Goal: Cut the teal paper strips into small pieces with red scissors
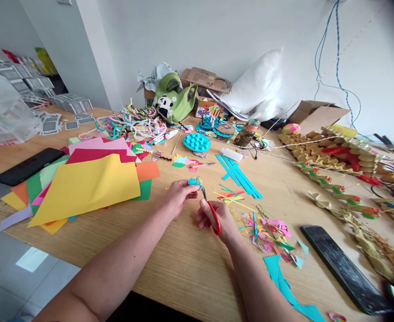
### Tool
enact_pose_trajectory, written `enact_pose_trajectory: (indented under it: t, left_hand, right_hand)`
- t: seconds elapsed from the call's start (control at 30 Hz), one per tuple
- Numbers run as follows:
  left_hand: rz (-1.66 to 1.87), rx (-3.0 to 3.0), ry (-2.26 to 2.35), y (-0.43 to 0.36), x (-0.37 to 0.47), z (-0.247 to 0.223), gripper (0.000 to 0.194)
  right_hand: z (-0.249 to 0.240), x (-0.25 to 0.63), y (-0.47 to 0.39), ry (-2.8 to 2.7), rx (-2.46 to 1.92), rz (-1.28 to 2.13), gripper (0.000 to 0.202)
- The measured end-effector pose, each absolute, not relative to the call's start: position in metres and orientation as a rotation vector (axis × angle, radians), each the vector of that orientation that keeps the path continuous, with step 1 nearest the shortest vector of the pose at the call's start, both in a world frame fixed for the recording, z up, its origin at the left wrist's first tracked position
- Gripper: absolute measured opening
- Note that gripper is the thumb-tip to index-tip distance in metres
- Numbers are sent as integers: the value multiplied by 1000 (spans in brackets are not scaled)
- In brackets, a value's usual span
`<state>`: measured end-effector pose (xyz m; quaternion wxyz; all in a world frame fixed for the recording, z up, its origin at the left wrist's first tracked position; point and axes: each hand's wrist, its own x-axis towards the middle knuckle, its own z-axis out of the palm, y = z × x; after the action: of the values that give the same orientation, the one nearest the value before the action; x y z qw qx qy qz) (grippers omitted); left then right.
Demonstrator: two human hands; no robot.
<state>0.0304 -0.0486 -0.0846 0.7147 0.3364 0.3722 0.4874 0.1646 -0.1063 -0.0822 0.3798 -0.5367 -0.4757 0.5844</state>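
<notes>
Between the thumb and fingers of my left hand point(181, 196) is a small blue paper cutout point(194, 181) with yellow bits on it. My right hand point(217, 219) grips a pair of scissors point(214, 218) with red handles. The scissor blades point up and away from me, their tips at the cutout's lower right edge. Just beyond my hands lie small paper fish shapes point(180, 162) in several colours. To the right of the scissors are thin coloured paper strips point(230, 196) and a heap of paper scraps point(267, 235).
Coloured paper sheets point(93, 188) are stacked on the left, near a black phone-like slab point(32, 165). Blue strips point(239, 176) lie ahead, with a blue oval piece point(197, 142) behind. A dark phone point(344, 268) and egg-carton strips point(327, 156) are at right. A green panda bag point(175, 100) stands at the back.
</notes>
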Motion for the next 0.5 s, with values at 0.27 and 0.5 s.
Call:
enact_pose_trajectory:
  t: [0.27, 0.5]
  left_hand:
    - [1062, 715, 827, -48, 30, -83, 21]
    - [1090, 637, 819, -46, 26, -79, 21]
  right_hand:
    - [-80, 165, -107, -1246, -1352, 1523, 49]
    - [-75, 165, -109, -1253, -1349, 1498, 50]
